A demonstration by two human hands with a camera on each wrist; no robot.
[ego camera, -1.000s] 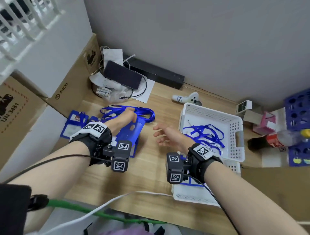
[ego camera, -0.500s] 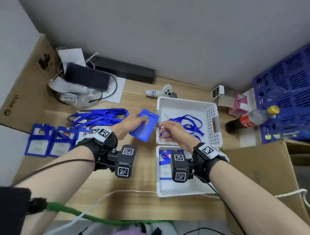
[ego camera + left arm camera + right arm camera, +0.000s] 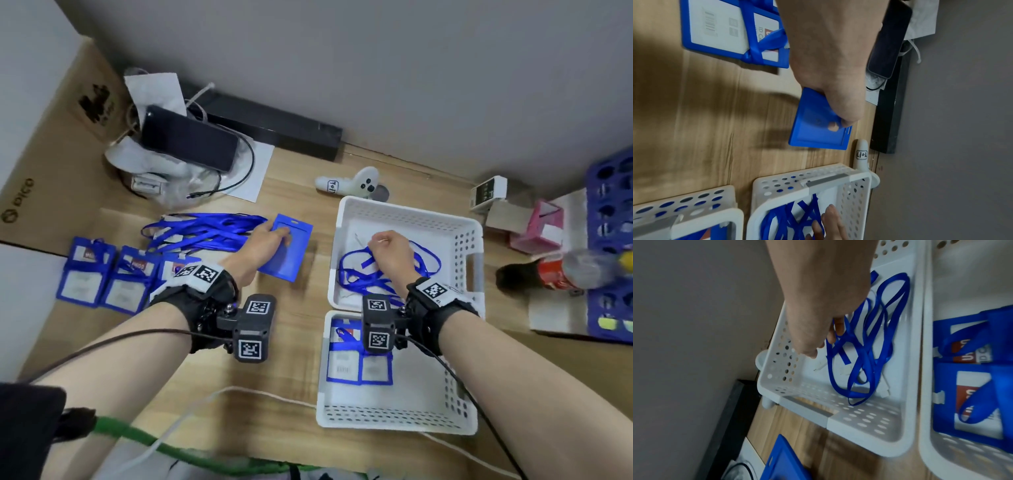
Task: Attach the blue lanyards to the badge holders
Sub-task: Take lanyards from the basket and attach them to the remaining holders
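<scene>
My left hand (image 3: 265,241) grips a plain blue badge holder (image 3: 287,255) by its slotted end, tilted just above the wooden table; in the left wrist view the thumb lies on the blue badge holder (image 3: 818,134). My right hand (image 3: 390,251) is inside the far white basket (image 3: 462,240), knuckles up. Its fingers (image 3: 835,332) curl down into the tangle of blue lanyards (image 3: 863,353) and pinch a strap. The lanyards (image 3: 359,277) lie loose on the basket floor.
A near white basket (image 3: 394,423) holds badges with lanyards attached (image 3: 359,366). More finished badges (image 3: 102,274) and their lanyard straps (image 3: 205,229) lie at the left. A white controller (image 3: 352,183), a phone (image 3: 188,142), a bottle (image 3: 565,274) and a blue crate (image 3: 613,240) ring the table.
My left hand lifted the badge holder from the left pile and carried it right toward the baskets. My right hand moved from the table into the far basket onto the lanyards.
</scene>
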